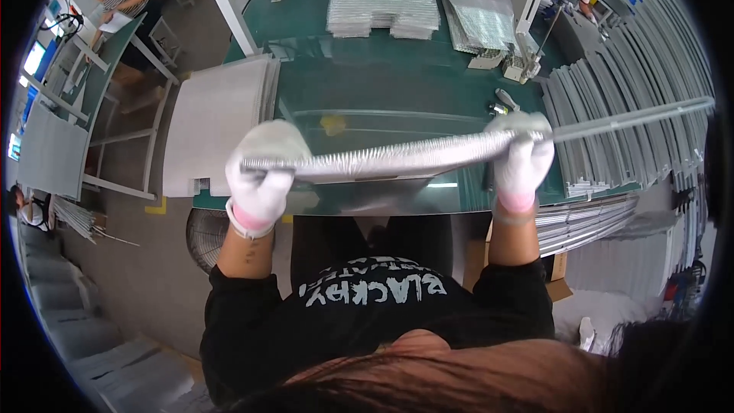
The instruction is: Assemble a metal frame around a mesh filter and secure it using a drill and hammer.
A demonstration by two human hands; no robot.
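Both my hands wear white gloves and are raised over the near edge of the green table. Between them spans a silvery sheet of foil bubble wrap (405, 157), seen nearly edge-on and slightly bowed. My left hand (264, 172) is closed around its left end, thumb in front. At the other end my right hand (526, 160) pinches it, blurred a little by motion. A long grey strip (634, 118) runs from beside my right hand out to the right; whether it belongs to the held sheet I cannot tell.
Stacked white sheets (218, 122) lie left on the table (367, 84); foil sheets (382, 0) are piled at the back. A metal stand (527, 23) rises back right, near a small tool (505, 99). Many grey panels (627, 84) lean at right. A person (126, 0) works back left.
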